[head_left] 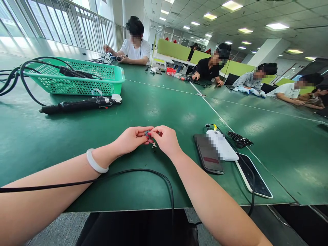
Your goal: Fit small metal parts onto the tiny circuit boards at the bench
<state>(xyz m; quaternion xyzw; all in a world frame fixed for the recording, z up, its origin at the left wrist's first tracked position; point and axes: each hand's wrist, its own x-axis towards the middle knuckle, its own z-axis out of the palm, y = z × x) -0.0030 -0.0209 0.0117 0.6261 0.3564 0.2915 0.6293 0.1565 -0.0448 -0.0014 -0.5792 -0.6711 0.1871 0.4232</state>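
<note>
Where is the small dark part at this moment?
In the head view, the part is slightly left of centre, at the fingertips of the left hand and right hand, just above a small shiny piece.

Your bare left forearm [58, 181] and right forearm [205, 188] reach in from the lower corners, slanting inward. Near the centre, your left hand [129, 140] and right hand [165, 140] come together, thumbs and index fingers pinched closely, red nails showing at the fingertips [149, 134].

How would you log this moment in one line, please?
left hand: holds small dark part; right hand: pinches same part; nearby: tiny pale piece; beyond: green basket, black tool
</note>
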